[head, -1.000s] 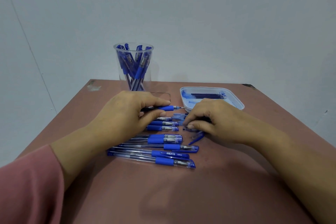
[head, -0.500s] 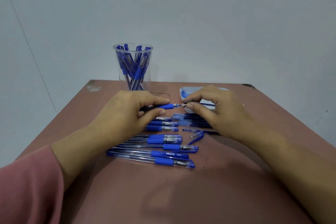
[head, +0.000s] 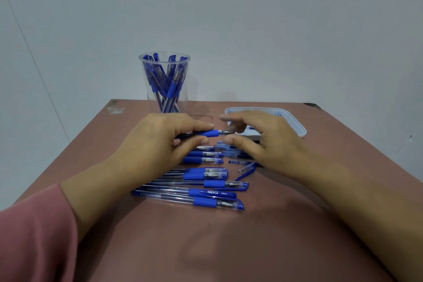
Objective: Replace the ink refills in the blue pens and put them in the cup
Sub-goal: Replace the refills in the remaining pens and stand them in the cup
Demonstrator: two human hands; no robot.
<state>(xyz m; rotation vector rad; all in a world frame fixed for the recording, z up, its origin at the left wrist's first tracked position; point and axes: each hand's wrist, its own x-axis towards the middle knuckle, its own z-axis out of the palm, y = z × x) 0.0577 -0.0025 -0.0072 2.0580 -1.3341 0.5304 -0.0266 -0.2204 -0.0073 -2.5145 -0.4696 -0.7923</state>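
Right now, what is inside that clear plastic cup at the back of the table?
Blue pens stand in the clear plastic cup, leaning across one another. They overlap, so their number is unclear, and the left hand hides the cup's very bottom.

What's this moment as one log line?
left hand holds pen | right hand open at its tip | cup holds pens

Clear cup (head: 152, 96), upper centre-left, upright, blue pens (head: 170, 84) standing inside. Mid-frame an uncapped pen (head: 207, 133), horizontal, tip right. Below it, capped pens (head: 204, 202) (clear barrels, blue grips) lying in rows.
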